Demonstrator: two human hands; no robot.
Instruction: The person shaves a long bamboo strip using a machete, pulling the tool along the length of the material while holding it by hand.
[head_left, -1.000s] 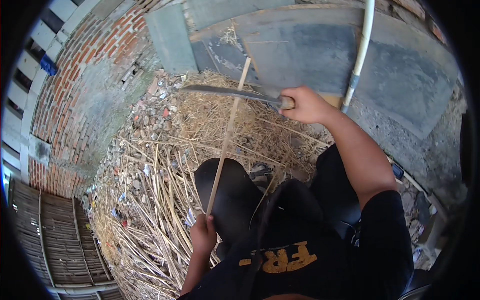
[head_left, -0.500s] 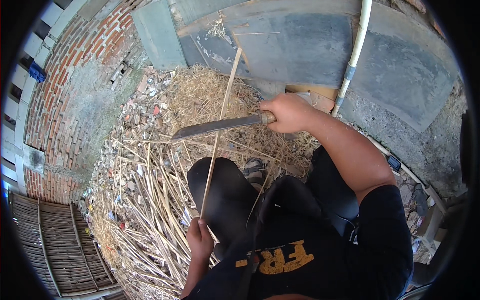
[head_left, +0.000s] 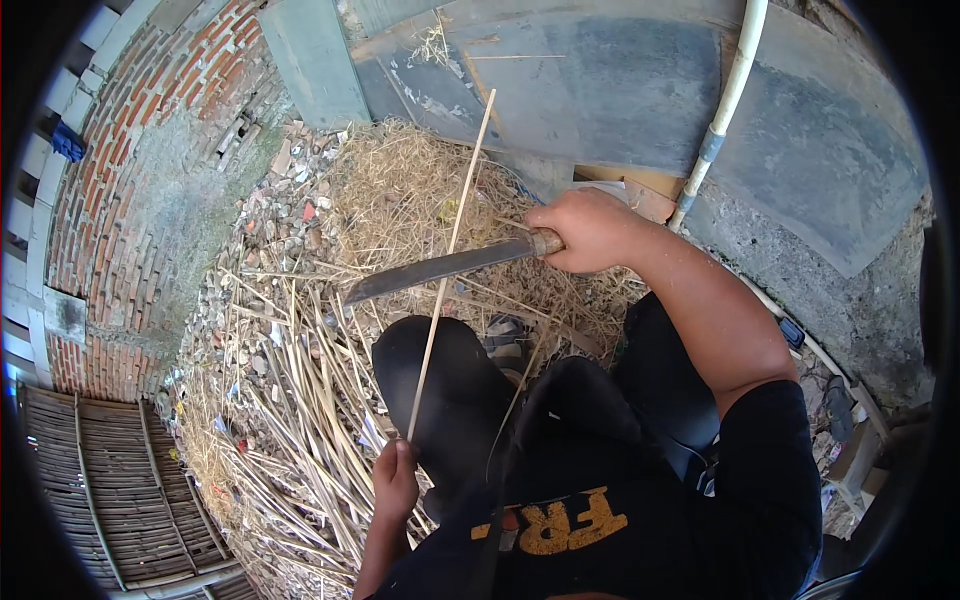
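My right hand [head_left: 588, 230] is closed round the wooden handle of a machete [head_left: 440, 269]. Its long dark blade points left and crosses over a thin bamboo strip [head_left: 462, 200]; whether they touch I cannot tell. Low at the left, my left hand [head_left: 396, 478] pinches the bottom end of that strip. From there the strip slants up past my left knee, its far tip near the grey panels. Below the blade, my bent knees in dark trousers and one sandalled foot [head_left: 505, 340] show.
Many split bamboo strips [head_left: 310, 400] lie heaped at my left. Dry shavings [head_left: 400, 180] and rubble cover the ground ahead. Grey panels [head_left: 600, 95] and a pale pipe [head_left: 725, 105] stand beyond. A brick wall [head_left: 120, 240] and a slatted bamboo panel [head_left: 95, 480] are at the left.
The bamboo strip now looks narrower, as if turned edge-on, and its far tip sits slightly further right. The machete has shifted only a little, downward and right at its handle.
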